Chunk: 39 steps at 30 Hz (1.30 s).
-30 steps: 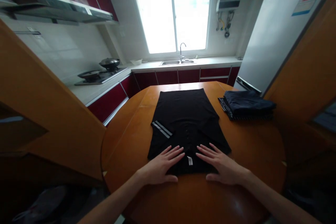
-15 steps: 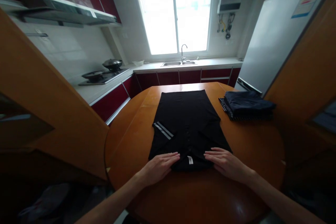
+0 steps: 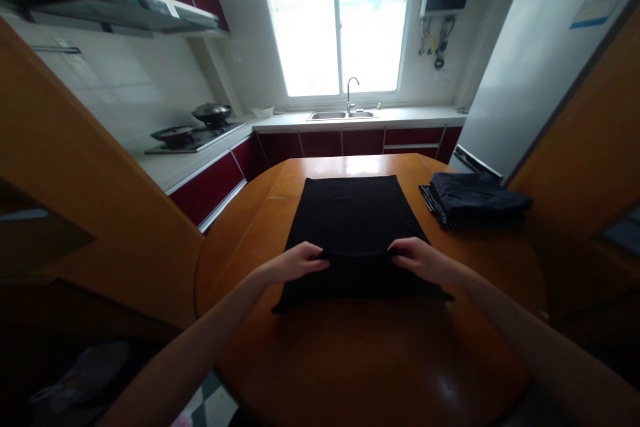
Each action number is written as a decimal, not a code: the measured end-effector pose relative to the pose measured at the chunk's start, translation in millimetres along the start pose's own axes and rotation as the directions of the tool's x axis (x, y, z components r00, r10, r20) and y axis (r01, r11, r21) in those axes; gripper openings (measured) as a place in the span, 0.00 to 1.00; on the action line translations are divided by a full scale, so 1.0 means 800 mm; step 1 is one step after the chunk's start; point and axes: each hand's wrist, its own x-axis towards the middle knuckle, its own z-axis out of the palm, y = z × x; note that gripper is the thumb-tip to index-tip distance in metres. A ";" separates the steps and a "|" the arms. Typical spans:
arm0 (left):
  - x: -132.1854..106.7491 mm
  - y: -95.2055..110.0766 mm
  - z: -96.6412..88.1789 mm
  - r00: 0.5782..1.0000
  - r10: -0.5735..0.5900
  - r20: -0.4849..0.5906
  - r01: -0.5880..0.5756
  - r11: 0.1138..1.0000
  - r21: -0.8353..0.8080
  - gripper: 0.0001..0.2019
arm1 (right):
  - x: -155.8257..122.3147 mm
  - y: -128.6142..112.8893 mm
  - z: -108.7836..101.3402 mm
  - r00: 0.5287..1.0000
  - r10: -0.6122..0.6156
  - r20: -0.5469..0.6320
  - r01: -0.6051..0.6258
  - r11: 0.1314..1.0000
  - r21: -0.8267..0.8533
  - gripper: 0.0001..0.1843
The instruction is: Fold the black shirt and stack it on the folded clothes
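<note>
A black shirt (image 3: 350, 213) lies on the round wooden table (image 3: 380, 353), its near part lifted and folded up toward the far end. My left hand (image 3: 303, 261) pinches the raised edge on the left side. On the right side my right hand (image 3: 415, 259) grips the same edge between thumb and fingers. Between the hands the edge runs nearly straight across. Below it the dark cloth hangs or slopes down to the table, with a corner at each side. The white neck label and the striped sleeve are hidden.
A stack of folded dark clothes (image 3: 475, 200) sits on the table's right side. Beyond the table are a counter with a sink (image 3: 340, 115), and a stove with pans (image 3: 213, 113) at left. A refrigerator (image 3: 530, 73) stands at right.
Both hands went from lying flat on the collar end to gripping the shirt's edge. They have moved away from me, lifting and folding the near part; label and sleeve stripes went out of sight.
</note>
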 end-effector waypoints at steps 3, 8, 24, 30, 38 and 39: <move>0.050 -0.024 -0.031 0.991 -0.124 -0.057 0.125 0.992 0.020 0.26 | 0.067 0.022 -0.017 0.995 0.099 -0.007 -0.099 0.994 -0.050 0.06; 0.095 -0.063 -0.042 0.976 -0.192 -0.105 0.205 0.971 0.120 0.28 | 0.124 0.056 -0.007 0.949 0.312 -0.041 -0.314 0.938 -0.145 0.05; -0.030 -0.086 -0.014 0.827 -0.150 -0.542 0.211 0.976 0.051 0.22 | -0.007 0.106 -0.010 0.807 0.205 -0.554 -0.352 0.919 -0.174 0.19; -0.055 -0.093 0.002 0.824 -0.199 -0.531 0.194 0.979 -0.065 0.24 | -0.040 0.122 0.012 0.766 0.342 -0.545 -0.384 0.923 0.039 0.22; -0.063 -0.091 0.007 0.806 -0.258 -0.533 0.225 0.966 -0.128 0.34 | -0.047 0.111 0.011 0.777 0.328 -0.537 -0.232 0.943 0.240 0.24; -0.066 -0.087 0.011 0.817 -0.239 -0.525 0.187 0.971 -0.151 0.35 | -0.052 0.106 0.011 0.783 0.332 -0.526 -0.225 0.940 0.258 0.25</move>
